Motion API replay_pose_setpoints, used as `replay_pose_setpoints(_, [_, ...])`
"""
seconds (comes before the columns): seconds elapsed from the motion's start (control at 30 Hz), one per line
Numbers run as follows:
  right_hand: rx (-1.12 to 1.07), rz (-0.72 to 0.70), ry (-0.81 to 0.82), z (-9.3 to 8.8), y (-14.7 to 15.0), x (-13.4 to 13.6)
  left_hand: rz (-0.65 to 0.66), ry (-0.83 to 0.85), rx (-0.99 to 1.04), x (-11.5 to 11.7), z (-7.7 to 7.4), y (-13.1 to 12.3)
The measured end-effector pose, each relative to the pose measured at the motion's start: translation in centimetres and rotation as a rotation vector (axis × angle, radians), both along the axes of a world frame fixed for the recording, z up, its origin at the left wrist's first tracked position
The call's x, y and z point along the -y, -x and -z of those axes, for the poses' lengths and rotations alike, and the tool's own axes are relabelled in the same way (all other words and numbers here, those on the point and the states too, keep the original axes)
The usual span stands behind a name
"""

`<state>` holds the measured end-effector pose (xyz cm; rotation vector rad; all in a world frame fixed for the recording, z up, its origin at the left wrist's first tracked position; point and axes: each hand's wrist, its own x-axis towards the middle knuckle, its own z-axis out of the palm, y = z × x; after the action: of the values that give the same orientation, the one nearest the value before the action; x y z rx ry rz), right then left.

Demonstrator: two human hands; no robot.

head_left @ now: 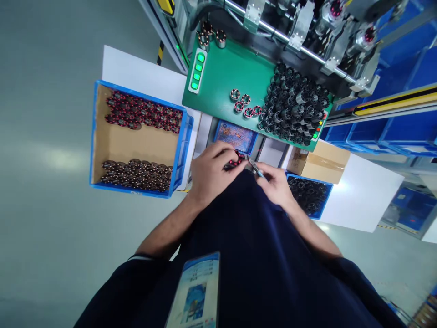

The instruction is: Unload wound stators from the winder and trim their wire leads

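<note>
My left hand [212,172] is closed around a small motor stator [236,159] with red and dark windings, held in front of my body. In my right hand [276,183] is a small pair of wire nippers [255,166], their tip pointing left and right beside the stator. Whether the jaws touch a wire is too small to make out. Just beyond my hands lies a shallow blue tray [235,136] with copper-coloured scraps. Several loose wound stators [248,112] stand on the green work surface [221,68] above it.
At left a blue bin [93,136] holds rows of wound stators on cardboard. Many dark cores [295,105] crowd the green surface's right side. A machine [300,27] spans the back. A cardboard box [327,159] and a blue bin of dark parts [309,196] stand at right.
</note>
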<state>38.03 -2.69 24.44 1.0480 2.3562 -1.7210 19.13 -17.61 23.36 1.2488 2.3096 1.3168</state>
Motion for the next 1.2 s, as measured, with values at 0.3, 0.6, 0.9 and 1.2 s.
replay_pose_setpoints(0.3, [0.115,-0.087,-0.166,6.0,1.2,-1.0,-0.094,0.038,0.999,0.3,7.2,1.9])
replay_pose_setpoints(0.6, [-0.24,-0.083,-0.814,-1.6,0.3,-2.2,0.032,-0.244,1.33,-3.4,-2.3,1.8])
replay_pose_setpoints(0.9, [-0.286,0.036,-0.89,-4.5,0.4,-2.0,0.163,-0.346,1.298,-5.4,-5.4,1.1])
replay_pose_setpoints(1.2, [-0.261,0.079,-0.895,-4.4,0.8,-1.0,0.166,-0.353,1.315,-4.9,-5.6,0.9])
